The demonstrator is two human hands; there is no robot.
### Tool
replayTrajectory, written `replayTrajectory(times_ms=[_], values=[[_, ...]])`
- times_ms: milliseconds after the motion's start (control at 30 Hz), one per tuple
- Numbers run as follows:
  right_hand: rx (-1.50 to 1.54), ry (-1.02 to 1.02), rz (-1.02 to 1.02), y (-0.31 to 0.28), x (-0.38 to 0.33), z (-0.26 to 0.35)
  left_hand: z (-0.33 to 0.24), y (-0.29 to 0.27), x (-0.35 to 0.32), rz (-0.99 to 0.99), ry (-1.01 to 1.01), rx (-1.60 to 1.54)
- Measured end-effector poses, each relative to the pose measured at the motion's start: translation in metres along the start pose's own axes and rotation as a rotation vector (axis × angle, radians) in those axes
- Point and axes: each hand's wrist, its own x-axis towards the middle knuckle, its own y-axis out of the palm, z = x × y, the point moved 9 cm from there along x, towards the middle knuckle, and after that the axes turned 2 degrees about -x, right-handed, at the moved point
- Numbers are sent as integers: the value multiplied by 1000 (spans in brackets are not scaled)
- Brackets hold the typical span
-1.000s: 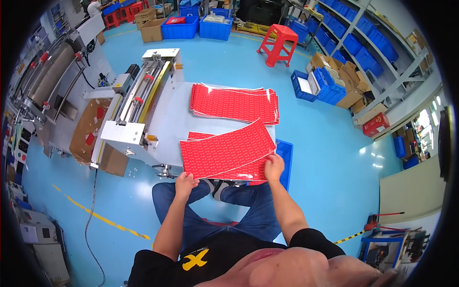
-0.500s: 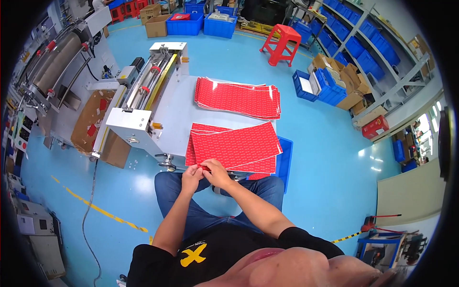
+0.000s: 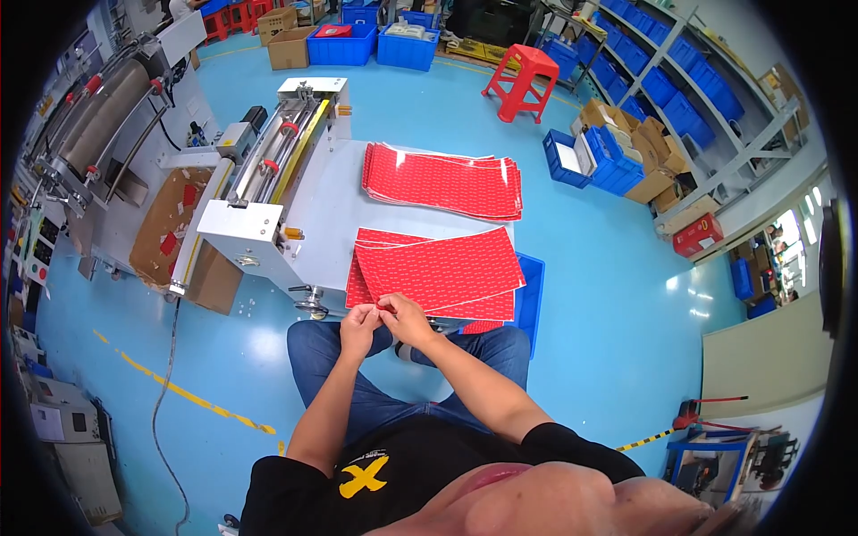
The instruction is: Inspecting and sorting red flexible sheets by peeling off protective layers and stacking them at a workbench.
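A red sheet with white edging and a fine printed pattern (image 3: 442, 268) lies askew over other red sheets at the near end of the white machine table (image 3: 335, 210). At its near left corner, my left hand (image 3: 359, 329) and my right hand (image 3: 407, 322) meet with fingertips pinched together. Both appear closed on that corner, though the exact grip is partly covered by my fingers. Farther back on the table rests a stack of similar red sheets (image 3: 442, 183), slightly fanned at its edges.
Left of the sheets stands a white roller unit (image 3: 277, 170), with a cardboard box of scraps (image 3: 161, 232) beyond it. A blue bin (image 3: 529, 308) sits beside the table's near right. A red stool (image 3: 521, 82), several blue crates and shelving (image 3: 715, 98) are farther off.
My fingers have shifted slightly at the sheet's corner, the two hands still close together. The sheets and stack stay in place; the view has moved a little.
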Motion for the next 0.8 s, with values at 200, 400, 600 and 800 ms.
replayTrajectory(times_ms=[200, 400, 600, 800], values=[[-82, -8, 9, -1, 4, 3, -5, 1, 2, -13, 1, 82], [-124, 151, -124, -30, 25, -65, 17, -20, 9, -218, -197, 122], [371, 736, -453, -210, 0, -226, 26, -39, 22, -379, -189, 52], [769, 802, -664, -248, -54, -248, 3, -45, 24, -496, -117, 207]])
